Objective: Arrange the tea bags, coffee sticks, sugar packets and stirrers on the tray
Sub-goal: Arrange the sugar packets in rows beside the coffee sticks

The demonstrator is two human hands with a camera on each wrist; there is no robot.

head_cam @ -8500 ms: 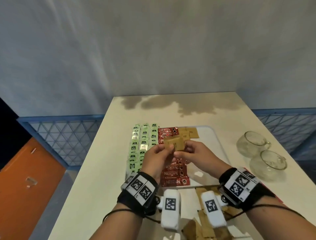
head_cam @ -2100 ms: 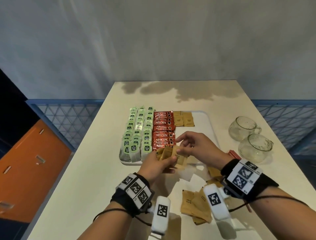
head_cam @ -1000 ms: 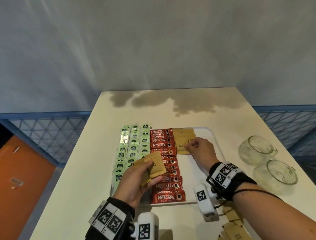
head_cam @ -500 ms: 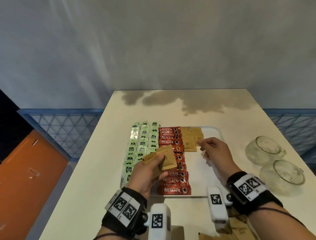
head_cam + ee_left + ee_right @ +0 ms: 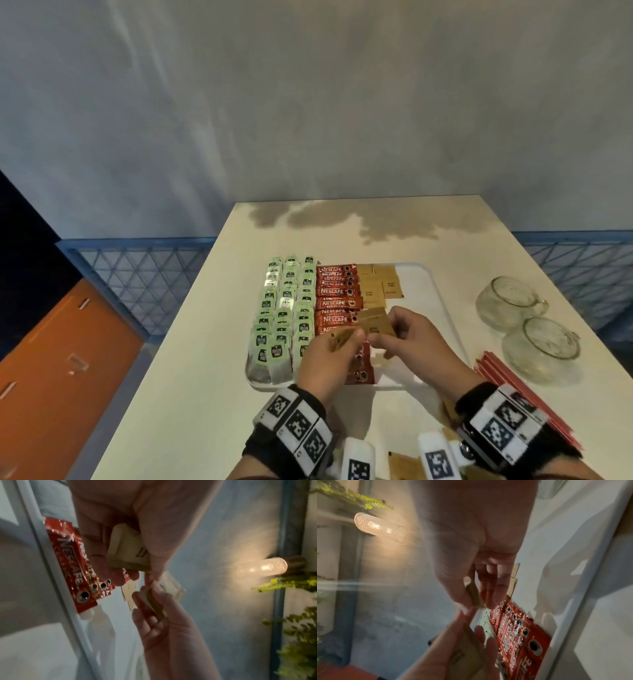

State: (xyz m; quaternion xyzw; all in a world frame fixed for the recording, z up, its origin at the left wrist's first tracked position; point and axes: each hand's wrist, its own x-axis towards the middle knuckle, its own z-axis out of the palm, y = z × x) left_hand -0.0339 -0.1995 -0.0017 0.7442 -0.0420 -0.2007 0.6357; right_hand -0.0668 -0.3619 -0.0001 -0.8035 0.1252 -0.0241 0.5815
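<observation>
A white tray (image 5: 423, 301) holds columns of green tea bags (image 5: 284, 308), a row of red coffee sticks (image 5: 337, 294) and a few brown sugar packets (image 5: 380, 289) at its far end. Above the tray's near half, my left hand (image 5: 351, 337) grips a small stack of sugar packets (image 5: 127, 553). My right hand (image 5: 378, 334) meets it and pinches one sugar packet (image 5: 376, 322) between thumb and fingers; the right wrist view shows this packet (image 5: 473, 595) edge-on. Red stirrers (image 5: 500, 380) lie on the table right of the tray.
Two glass cups (image 5: 510, 301) (image 5: 544, 346) stand on the table at the right. More loose sugar packets (image 5: 406, 462) lie at the near edge between my wrists. A blue mesh railing (image 5: 144, 270) runs past the table's left side.
My right hand has come back from the sugar row at the tray's far end to my left hand and now pinches one packet off the stack. The left hand still holds the stack.
</observation>
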